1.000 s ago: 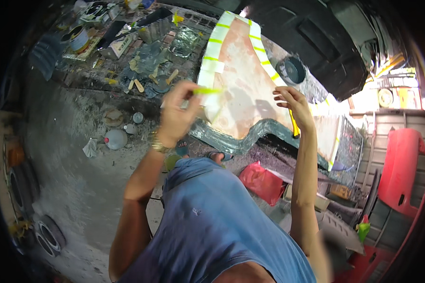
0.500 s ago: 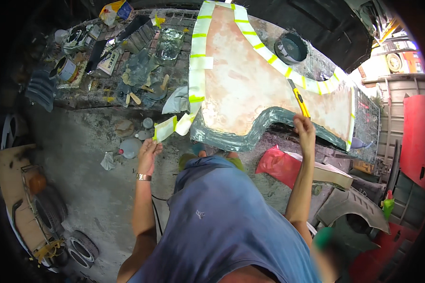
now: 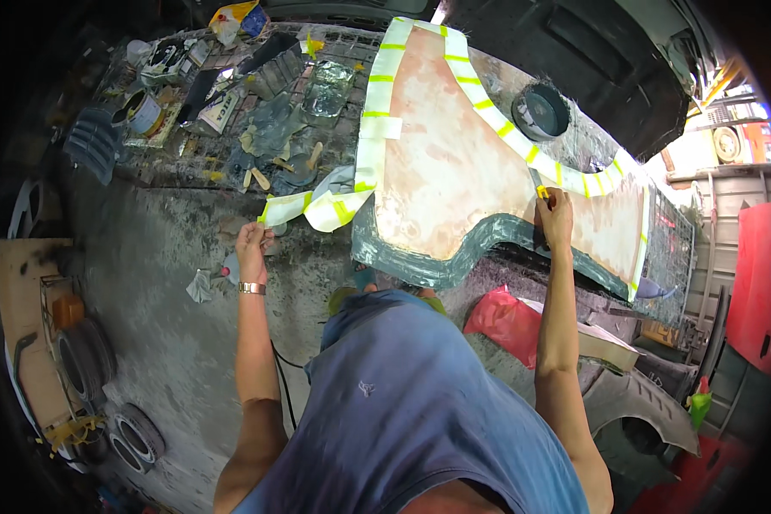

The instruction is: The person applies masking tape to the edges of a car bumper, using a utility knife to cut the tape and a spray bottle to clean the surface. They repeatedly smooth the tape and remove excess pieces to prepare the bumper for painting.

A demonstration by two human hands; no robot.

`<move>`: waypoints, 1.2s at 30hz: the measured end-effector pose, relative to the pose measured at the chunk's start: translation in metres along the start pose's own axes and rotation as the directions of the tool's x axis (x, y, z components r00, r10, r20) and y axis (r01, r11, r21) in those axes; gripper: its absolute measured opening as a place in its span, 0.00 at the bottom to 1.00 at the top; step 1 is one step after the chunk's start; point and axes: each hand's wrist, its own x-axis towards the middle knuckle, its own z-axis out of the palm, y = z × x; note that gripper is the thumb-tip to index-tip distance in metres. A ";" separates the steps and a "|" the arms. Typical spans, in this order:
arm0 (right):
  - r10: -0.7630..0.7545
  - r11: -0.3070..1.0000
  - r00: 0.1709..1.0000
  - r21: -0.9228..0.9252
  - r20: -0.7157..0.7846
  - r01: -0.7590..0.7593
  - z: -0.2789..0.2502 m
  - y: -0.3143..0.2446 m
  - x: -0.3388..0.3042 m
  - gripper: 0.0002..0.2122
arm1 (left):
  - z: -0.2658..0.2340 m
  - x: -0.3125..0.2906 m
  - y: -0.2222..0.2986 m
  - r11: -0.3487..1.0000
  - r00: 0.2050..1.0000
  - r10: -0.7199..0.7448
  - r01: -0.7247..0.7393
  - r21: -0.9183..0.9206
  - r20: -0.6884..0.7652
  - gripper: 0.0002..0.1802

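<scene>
A white strip (image 3: 287, 208) stretched out from a pale panel (image 3: 454, 146).
The left hand (image 3: 253, 244) pinched the loose end, off the panel's lower-left corner; the right hand (image 3: 556, 216), its fingers curled closed, gripped a yellow cutter (image 3: 542, 192) over the panel, which lay on the counter (image 3: 180, 167).

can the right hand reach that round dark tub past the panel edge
Probably yes: only part of the panel and its taped edge lie between the right hand and the round dark tub. The hand holds a yellow utility knife, though, so gripping might be awkward.
</scene>
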 end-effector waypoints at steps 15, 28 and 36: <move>-0.378 0.862 0.889 0.448 0.259 0.236 0.038 -0.172 -0.079 0.16 | 0.008 0.004 -0.010 1.000 0.998 -0.025 0.026 0.015 -0.060 0.08; -0.446 0.861 0.852 0.393 0.276 0.323 0.053 -0.191 -0.086 0.16 | 0.003 0.004 -0.008 1.000 0.999 -0.003 0.003 -0.009 -0.041 0.08; -0.445 0.855 0.847 0.418 0.291 0.306 0.054 -0.191 -0.088 0.16 | 0.004 0.003 -0.005 0.999 1.000 0.007 -0.008 -0.037 -0.027 0.09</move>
